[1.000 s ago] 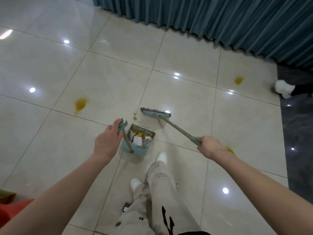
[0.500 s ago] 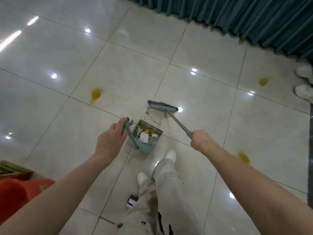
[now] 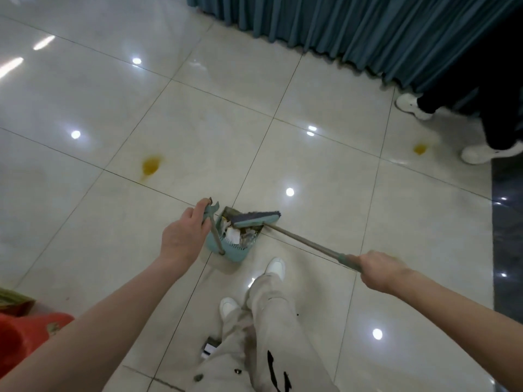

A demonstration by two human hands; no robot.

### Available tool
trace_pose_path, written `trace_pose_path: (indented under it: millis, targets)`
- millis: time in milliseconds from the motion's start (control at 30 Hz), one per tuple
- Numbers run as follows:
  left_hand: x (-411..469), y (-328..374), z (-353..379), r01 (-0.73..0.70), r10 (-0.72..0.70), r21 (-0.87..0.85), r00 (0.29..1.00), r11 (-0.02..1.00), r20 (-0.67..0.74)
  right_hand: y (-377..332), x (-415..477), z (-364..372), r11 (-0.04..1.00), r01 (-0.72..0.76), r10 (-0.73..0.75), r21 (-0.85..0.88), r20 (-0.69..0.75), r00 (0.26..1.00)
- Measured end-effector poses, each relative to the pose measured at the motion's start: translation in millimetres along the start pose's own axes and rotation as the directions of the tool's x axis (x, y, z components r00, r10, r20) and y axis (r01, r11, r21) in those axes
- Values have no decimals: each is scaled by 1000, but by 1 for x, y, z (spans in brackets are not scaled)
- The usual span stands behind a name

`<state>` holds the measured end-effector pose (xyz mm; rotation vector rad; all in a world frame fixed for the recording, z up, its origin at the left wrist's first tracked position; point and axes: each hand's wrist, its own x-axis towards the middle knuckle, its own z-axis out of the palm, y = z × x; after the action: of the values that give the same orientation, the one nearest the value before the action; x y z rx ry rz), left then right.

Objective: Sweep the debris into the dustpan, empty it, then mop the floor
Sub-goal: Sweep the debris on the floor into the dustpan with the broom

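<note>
Tiled floor (image 3: 212, 123); hands (image 3: 182, 239) (image 3: 379, 268) hold dustpan (image 3: 235, 254) left, broom (image 3: 254, 218) right.

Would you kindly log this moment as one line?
phase: sweeping | left hand holds dustpan | right hand grips broom | broom head at dustpan mouth

The person has bare arms (image 3: 99, 329) all the way down to the left hand (image 3: 181, 239) and the right hand (image 3: 380, 271), and wears loose, pale beige trousers (image 3: 271, 321) with a black squiggly mark (image 3: 278, 374) and a few small dark dots (image 3: 237, 371), plus two clean white shoes (image 3: 275, 267).
</note>
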<state>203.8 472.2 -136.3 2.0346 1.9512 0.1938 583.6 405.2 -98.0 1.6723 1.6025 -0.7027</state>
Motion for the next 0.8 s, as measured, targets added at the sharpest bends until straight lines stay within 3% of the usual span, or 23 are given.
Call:
trace_pose_path:
  millis: [200, 467, 800]
  targets:
    - [-4, -2, -3, -6, 6, 8, 1000, 1000, 5, 22, -14, -25, 979, -39, 50, 198, -55, 997]
    - [-13, -15, -5, -63, 64, -33, 997, 997, 39, -8, -4, -9, 843, -166, 189, 511, 8, 982]
    - [-29, -27, -5, -40, 41, -9, 999, 999, 20, -98, 17, -1, 390, -235, 110, 890, 208, 972]
